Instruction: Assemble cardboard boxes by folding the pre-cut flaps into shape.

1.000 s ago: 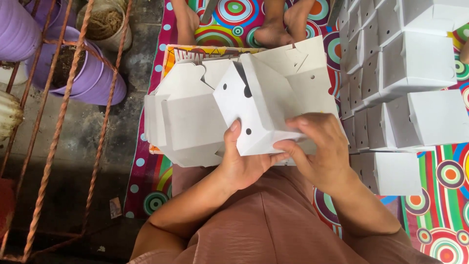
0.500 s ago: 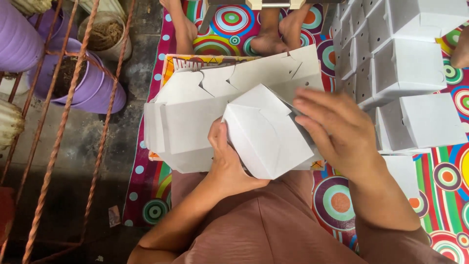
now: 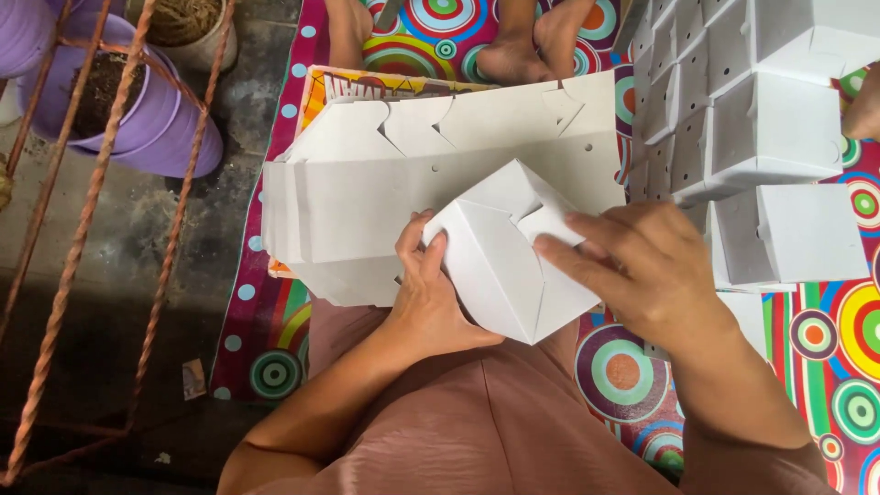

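Note:
A folded white cardboard box rests over my lap, its flaps meeting at the top. My left hand grips its left side, thumb and fingers against the wall. From the right, my right hand presses its fingers flat on the flap seam. Under the box lies a stack of flat white box blanks, die-cut with notches and small holes.
Several finished white boxes are stacked at the right on a mat with coloured circles. Another person's bare feet rest at the top. Purple pots and a rusty twisted metal frame stand at the left on concrete.
The box has turned from open flaps facing up to a closed form. My right hand has slid over onto its flap seam, and my left hand has shifted to its left side.

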